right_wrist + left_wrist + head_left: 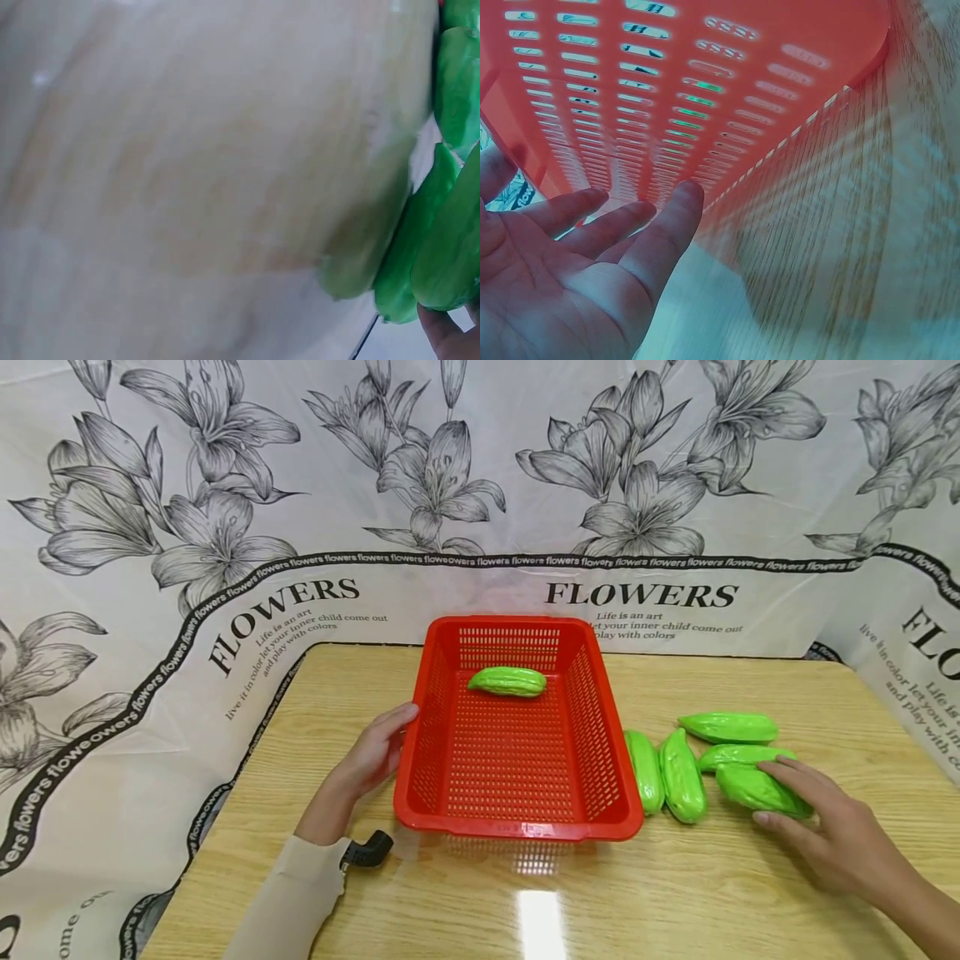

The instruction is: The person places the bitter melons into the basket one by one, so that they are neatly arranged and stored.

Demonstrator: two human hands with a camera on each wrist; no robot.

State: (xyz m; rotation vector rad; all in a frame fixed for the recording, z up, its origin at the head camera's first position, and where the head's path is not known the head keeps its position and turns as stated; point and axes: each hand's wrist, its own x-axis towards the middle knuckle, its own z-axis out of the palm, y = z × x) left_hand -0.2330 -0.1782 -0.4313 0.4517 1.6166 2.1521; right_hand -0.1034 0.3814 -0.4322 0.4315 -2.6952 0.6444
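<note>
A red plastic basket (517, 831) with slotted walls stands on the table, one bright green ridged gourd (508, 682) lying in its far part. My left hand (377, 745) is at the basket's left side, its fingers fairly straight along the outer wall (660, 82) in the left wrist view. To the right of the basket, my right hand (828, 822) holds another green gourd (757, 789) between thumb and fingers. That held gourd (446, 251) shows at the right edge of the right wrist view, fingertips at its lower end.
Several more green gourds lie right of the basket: one upright gourd (643, 772) close by its wall, another gourd (682, 781) beside it, and a sideways gourd (729, 727) farther back. A flower-printed cloth (480, 510) hangs behind the wooden table (450, 910).
</note>
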